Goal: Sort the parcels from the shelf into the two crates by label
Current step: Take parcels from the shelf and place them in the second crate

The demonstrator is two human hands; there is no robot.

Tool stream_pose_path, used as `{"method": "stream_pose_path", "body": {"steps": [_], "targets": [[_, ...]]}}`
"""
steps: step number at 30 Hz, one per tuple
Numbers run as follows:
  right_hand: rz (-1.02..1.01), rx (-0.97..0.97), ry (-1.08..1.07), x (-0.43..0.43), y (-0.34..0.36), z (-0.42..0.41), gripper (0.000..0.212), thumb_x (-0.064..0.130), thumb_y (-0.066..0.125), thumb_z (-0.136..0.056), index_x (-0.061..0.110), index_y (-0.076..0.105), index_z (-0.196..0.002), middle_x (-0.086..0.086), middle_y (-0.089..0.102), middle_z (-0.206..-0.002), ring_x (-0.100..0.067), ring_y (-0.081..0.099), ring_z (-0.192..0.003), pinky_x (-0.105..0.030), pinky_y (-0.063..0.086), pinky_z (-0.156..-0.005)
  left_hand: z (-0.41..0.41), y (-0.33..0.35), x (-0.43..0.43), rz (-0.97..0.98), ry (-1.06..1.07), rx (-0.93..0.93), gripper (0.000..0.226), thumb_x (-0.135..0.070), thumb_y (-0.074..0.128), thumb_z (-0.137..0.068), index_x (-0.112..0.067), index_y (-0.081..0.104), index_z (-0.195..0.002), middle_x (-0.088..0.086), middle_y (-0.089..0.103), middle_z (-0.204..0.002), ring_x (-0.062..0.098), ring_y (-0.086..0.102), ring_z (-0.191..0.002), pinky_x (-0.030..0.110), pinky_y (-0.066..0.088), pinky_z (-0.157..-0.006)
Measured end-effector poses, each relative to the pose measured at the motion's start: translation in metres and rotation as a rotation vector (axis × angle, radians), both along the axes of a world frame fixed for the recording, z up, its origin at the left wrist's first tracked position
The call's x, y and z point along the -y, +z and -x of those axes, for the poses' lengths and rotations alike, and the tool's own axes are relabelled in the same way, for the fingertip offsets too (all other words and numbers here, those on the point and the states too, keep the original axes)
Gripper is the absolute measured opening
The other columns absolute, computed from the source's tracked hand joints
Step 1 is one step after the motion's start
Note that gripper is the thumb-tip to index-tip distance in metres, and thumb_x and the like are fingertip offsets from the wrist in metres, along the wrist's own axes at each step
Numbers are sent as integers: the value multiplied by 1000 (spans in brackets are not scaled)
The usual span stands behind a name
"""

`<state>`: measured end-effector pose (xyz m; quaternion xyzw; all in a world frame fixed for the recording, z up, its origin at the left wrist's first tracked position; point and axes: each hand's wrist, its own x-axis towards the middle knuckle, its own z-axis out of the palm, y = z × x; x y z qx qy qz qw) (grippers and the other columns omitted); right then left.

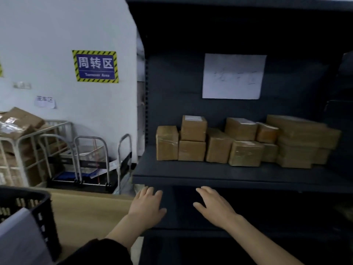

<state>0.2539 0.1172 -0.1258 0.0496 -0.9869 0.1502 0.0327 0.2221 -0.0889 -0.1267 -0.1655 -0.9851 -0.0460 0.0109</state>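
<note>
Several brown cardboard parcels (246,153) wrapped in clear tape stand stacked in a row on the dark grey shelf (191,174); a few carry white labels on top. Below the shelf's front edge, my left hand (147,205) and my right hand (214,205) are stretched forward, palms down, fingers straight, holding nothing. Both hands are apart from the parcels. A black perforated crate (41,213) sits at the lower left with a white sheet inside it.
A white paper sheet (234,76) hangs on the shelf's back panel. Left of the shelf stand metal trolleys (89,159), a cage cart with cardboard boxes (19,123) and a blue wall sign (95,66). A tan surface (89,211) lies beside the crate.
</note>
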Motion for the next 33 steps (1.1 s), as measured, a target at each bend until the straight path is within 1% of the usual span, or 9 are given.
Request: {"method": "stream_pose_path", "body": {"steps": [2, 7, 14, 20, 24, 33], "targets": [[3, -3, -21, -30, 0, -9, 56, 39, 40, -98, 17, 23, -147, 0, 21, -154, -15, 21, -141, -28, 25, -111, -6, 3, -30, 7, -26, -4, 60, -44, 44, -92, -17, 27, -143, 8, 31, -146, 26, 22, -140, 36, 20, -115], [14, -8, -77, -106, 1, -29, 57, 39, 40, -97, 18, 23, -147, -1, 19, -155, -16, 19, -142, -29, 24, -113, -18, 6, -103, 12, -88, -13, 59, -43, 44, -93, -17, 28, -143, 5, 40, -143, 24, 32, -135, 34, 24, -114], [-1, -4, -114, -186, 1, -47, 57, 40, 38, -98, 17, 22, -147, -2, 20, -155, -17, 21, -141, -28, 24, -113, -23, 6, -179, 4, -129, -18, 60, -43, 43, -93, -18, 26, -144, 3, 38, -144, 22, 32, -135, 34, 23, -115], [12, -30, -129, -227, 1, -47, 57, 39, 39, -98, 17, 23, -147, -2, 22, -154, -16, 23, -140, -27, 25, -112, -17, 12, -219, -3, -151, -37, 61, -43, 42, -94, -18, 22, -146, 3, 35, -147, 21, 30, -137, 32, 21, -116], [26, -43, -142, -244, 3, -37, 56, 39, 39, -98, 18, 22, -147, -1, 23, -153, -15, 22, -140, -26, 25, -112, -4, 16, -237, -9, -164, -43, 60, -42, 43, -94, -18, 24, -145, 3, 36, -146, 20, 31, -136, 31, 24, -115], [-3, -67, -165, -269, 12, 16, 55, 39, 39, -98, 19, 23, -147, -1, 23, -153, -16, 23, -140, -27, 26, -112, 57, 20, -266, -50, -185, -56, 61, -43, 43, -94, -18, 23, -146, 4, 36, -146, 22, 31, -136, 32, 25, -114]]}}
